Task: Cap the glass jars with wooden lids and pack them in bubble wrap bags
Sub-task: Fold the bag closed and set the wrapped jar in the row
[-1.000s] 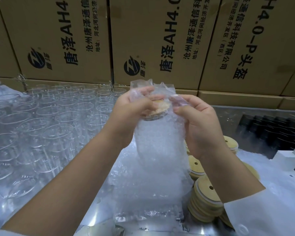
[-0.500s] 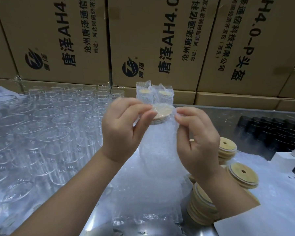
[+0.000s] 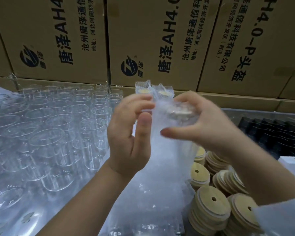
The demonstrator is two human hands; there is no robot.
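A capped jar (image 3: 177, 123), inside a bubble wrap bag (image 3: 162, 150), is held upright above the table between the two hands. Its wooden lid (image 3: 179, 111) is seen, blurred, through the wrap. The top of the jar is gripped by the right hand (image 3: 203, 126), with fingers curled over the lid and the thumb laid across the front. The left hand (image 3: 128, 137) is set against the bag's upper left edge, fingers curved and thumb raised; whether the wrap is pinched cannot be told through the blur. Empty glass jars (image 3: 49, 133) are ranked to the left. Stacks of lids (image 3: 209, 210) lie at lower right. Two packed jars (image 3: 143, 88) stand behind the hands, before cardboard boxes (image 3: 58, 31).
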